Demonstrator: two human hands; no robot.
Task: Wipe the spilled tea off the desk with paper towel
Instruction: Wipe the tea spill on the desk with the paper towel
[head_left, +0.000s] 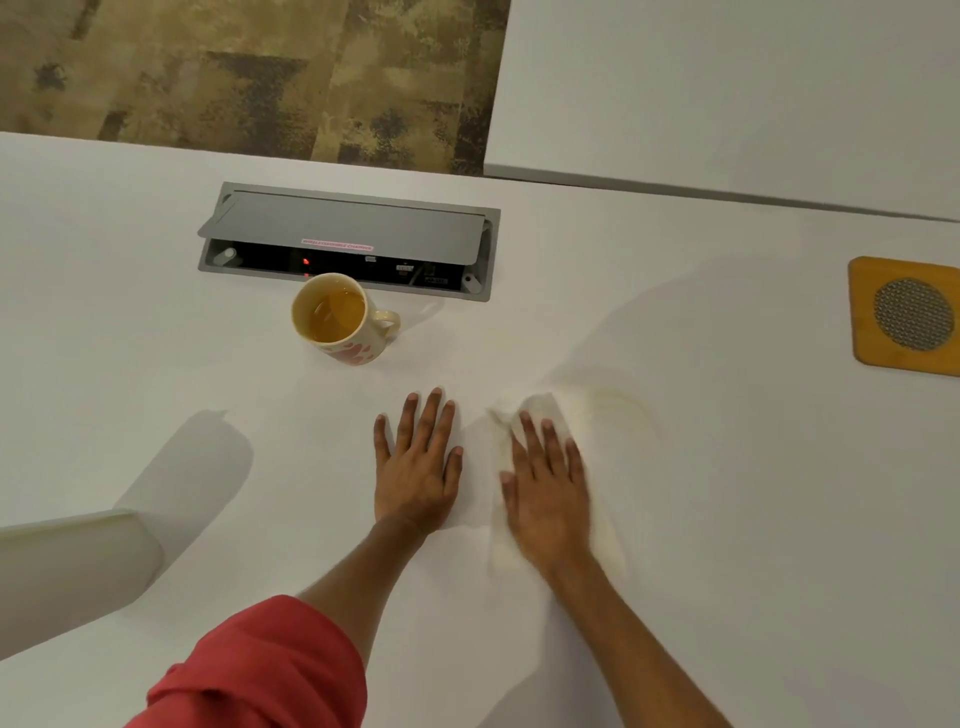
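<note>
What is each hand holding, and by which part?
Nothing is gripped. The right hand presses flat on the paper towel, covering its middle. The left hand lies flat on the bare desk.

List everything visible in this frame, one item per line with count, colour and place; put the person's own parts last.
desk: 1, white, fills most of the view
second desk: 1, white, far right, butting against the first
carpet: 1, mottled brown and tan, top left
power socket box: 1, grey, lid raised, recessed in the desk behind the mug
mug: 1, cream with red marks, holds amber tea, centre left
wooden coaster: 1, tan with round metal mesh, right edge
tea spill: 1, faint yellowish ring, right of the towel
paper towel: 1, white, under the right hand
paper towel roll: 1, white, lower left
sleeve: 1, red, left arm
left hand: flat on the desk, empty
right hand: pressed flat on the towel
</note>
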